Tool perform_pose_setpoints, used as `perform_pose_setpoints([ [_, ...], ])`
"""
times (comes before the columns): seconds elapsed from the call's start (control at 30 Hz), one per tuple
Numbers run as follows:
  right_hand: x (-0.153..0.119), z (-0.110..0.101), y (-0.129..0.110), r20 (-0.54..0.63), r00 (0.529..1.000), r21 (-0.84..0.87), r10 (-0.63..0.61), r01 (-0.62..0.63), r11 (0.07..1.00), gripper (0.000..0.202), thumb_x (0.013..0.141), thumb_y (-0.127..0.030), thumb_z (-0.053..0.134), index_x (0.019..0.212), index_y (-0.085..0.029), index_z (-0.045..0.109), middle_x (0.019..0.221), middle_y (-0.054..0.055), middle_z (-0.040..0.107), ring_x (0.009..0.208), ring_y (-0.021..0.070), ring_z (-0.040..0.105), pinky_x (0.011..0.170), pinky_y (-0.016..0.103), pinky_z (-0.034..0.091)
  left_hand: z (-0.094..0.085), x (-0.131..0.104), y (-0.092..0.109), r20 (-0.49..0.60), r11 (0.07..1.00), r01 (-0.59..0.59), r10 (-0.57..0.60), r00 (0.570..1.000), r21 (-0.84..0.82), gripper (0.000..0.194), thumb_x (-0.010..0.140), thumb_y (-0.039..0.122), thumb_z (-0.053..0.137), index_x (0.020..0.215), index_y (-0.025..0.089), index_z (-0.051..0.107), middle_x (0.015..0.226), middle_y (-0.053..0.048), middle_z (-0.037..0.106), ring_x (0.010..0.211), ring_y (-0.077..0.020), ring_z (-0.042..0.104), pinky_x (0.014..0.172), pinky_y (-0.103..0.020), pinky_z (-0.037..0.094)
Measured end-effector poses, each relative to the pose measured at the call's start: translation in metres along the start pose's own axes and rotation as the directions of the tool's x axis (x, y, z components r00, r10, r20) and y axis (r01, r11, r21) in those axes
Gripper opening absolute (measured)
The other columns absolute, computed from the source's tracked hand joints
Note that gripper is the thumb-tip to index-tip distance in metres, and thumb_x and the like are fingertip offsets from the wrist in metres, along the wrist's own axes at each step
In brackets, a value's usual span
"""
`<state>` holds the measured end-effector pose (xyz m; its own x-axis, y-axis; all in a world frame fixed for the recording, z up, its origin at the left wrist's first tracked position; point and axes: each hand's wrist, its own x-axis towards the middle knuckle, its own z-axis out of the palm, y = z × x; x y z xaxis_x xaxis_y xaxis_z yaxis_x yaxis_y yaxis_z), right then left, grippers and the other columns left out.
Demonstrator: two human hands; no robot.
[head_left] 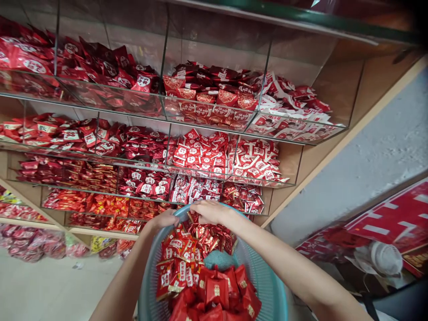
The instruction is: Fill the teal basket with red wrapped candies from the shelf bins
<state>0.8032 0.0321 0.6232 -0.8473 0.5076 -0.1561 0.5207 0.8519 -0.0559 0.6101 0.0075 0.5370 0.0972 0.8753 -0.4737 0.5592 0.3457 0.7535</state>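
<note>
A turquoise plastic basket (280, 285) stands in front of me, holding red-wrapped sweets. Around its far left rim my left hand (167, 219) is closed, with the fingertips partly hidden. My right hand (210, 211) reaches across the basket to the far rim, fingers curled over it beside the wrapped sweets. Plain red square packets (216, 292) lie at the near end of the basket. Orange-red printed packets (179, 267) fill its left side, and shiny dark red ones (212, 238) lie at the far end. A small piece of turquoise mesh (219, 259) shows among them.
Beyond the basket, a tiered wooden display shelf (282, 196) with clear dividers holds many red and white packets. Bagged goods (31, 240) sit below it at left on the pale floor (43, 285). A grey wall (374, 138), red signs (394, 218) and a white container (387, 257) are at right.
</note>
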Motion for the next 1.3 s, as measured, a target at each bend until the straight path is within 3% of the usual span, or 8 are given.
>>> perform_pose_setpoints([
  [0.27, 0.032, 0.029, -0.004, 0.005, 0.996, -0.111, -0.094, 0.094, 0.989, 0.018, 0.073, -0.017, 0.055, 0.090, -0.019, 0.058, 0.093, 0.005, 0.063, 0.085, 0.0183, 0.058, 0.069, 0.027, 0.043, 0.003, 0.008, -0.018, -0.064, 0.998, -0.061, 0.058, 0.996, -0.035, 0.007, 0.051, 0.013, 0.041, 0.056, 0.016, 0.044, 0.048, 0.004, 0.040, 0.044, -0.0081, 0.036, 0.043, -0.020, 0.029],
  [0.4, 0.036, 0.043, -0.005, -0.062, 0.990, -0.093, -0.129, 0.123, 0.988, 0.018, 0.075, -0.011, 0.050, 0.087, -0.020, 0.060, 0.095, 0.003, 0.061, 0.090, 0.0180, 0.054, 0.075, 0.029, 0.043, 0.004, 0.010, -0.022, -0.075, 0.996, -0.083, 0.080, 0.994, -0.032, 0.006, 0.052, 0.014, 0.040, 0.056, 0.016, 0.044, 0.048, 0.005, 0.040, 0.045, -0.0079, 0.035, 0.045, -0.019, 0.028],
  [0.63, 0.005, 0.040, -0.001, -0.283, 0.947, 0.008, -0.155, 0.164, 0.986, 0.024, 0.080, -0.011, 0.045, 0.100, -0.018, 0.055, 0.109, 0.006, 0.054, 0.099, 0.0174, 0.049, 0.084, 0.031, 0.041, 0.005, 0.009, -0.021, -0.076, 0.993, -0.111, 0.108, 0.991, -0.028, 0.009, 0.053, 0.015, 0.040, 0.060, 0.016, 0.045, 0.050, 0.003, 0.042, 0.047, -0.0091, 0.038, 0.046, -0.020, 0.029],
  [0.77, -0.045, 0.040, 0.021, -0.413, 0.909, 0.174, 0.056, 0.019, 0.985, 0.026, 0.085, -0.016, 0.040, 0.108, -0.019, 0.050, 0.110, 0.007, 0.052, 0.101, 0.0161, 0.050, 0.087, 0.030, 0.039, 0.006, 0.011, -0.024, -0.095, 0.994, -0.108, 0.108, 0.990, -0.005, 0.008, 0.054, 0.016, 0.041, 0.061, 0.016, 0.045, 0.049, 0.003, 0.041, 0.046, -0.0099, 0.038, 0.045, -0.020, 0.028],
  [0.87, -0.084, 0.058, 0.036, -0.348, 0.877, 0.286, 0.330, -0.236, 0.929, 0.024, 0.085, -0.019, 0.038, 0.107, -0.020, 0.050, 0.103, 0.007, 0.055, 0.087, 0.0155, 0.056, 0.076, 0.027, 0.042, 0.006, 0.013, -0.027, -0.106, 0.991, -0.133, 0.135, 0.985, 0.020, 0.006, 0.057, 0.018, 0.041, 0.061, 0.016, 0.045, 0.051, 0.003, 0.042, 0.048, -0.0097, 0.038, 0.046, -0.020, 0.027],
  [0.97, -0.113, 0.084, 0.042, -0.263, 0.826, 0.341, 0.498, -0.403, 0.849, 0.022, 0.084, -0.023, 0.039, 0.101, -0.020, 0.052, 0.099, 0.006, 0.058, 0.078, 0.0161, 0.058, 0.068, 0.026, 0.042, 0.006, 0.015, -0.031, -0.108, 0.989, -0.146, 0.149, 0.983, 0.039, 0.007, 0.059, 0.020, 0.041, 0.061, 0.016, 0.045, 0.052, 0.003, 0.044, 0.049, -0.0098, 0.038, 0.047, -0.020, 0.028],
  [1.13, -0.129, 0.100, 0.061, -0.343, 0.721, 0.505, 0.602, -0.399, 0.765, 0.020, 0.083, -0.024, 0.039, 0.096, -0.019, 0.054, 0.090, 0.004, 0.062, 0.073, 0.0151, 0.057, 0.067, 0.025, 0.041, 0.006, 0.021, -0.035, -0.114, 0.986, -0.149, 0.157, 0.981, 0.076, 0.006, 0.058, 0.021, 0.040, 0.062, 0.016, 0.044, 0.051, 0.003, 0.040, 0.049, -0.0103, 0.037, 0.048, -0.020, 0.028],
  [1.3, -0.111, 0.092, 0.105, -0.296, 0.429, 0.714, 0.854, -0.494, 0.496, 0.010, 0.075, -0.026, 0.050, 0.078, -0.018, 0.056, 0.075, 0.003, 0.063, 0.072, 0.0159, 0.058, 0.067, 0.025, 0.040, 0.006, 0.024, -0.035, -0.134, 0.980, -0.158, 0.174, 0.976, 0.118, 0.005, 0.056, 0.019, 0.039, 0.060, 0.017, 0.041, 0.053, 0.003, 0.040, 0.051, -0.0106, 0.038, 0.049, -0.021, 0.028],
])
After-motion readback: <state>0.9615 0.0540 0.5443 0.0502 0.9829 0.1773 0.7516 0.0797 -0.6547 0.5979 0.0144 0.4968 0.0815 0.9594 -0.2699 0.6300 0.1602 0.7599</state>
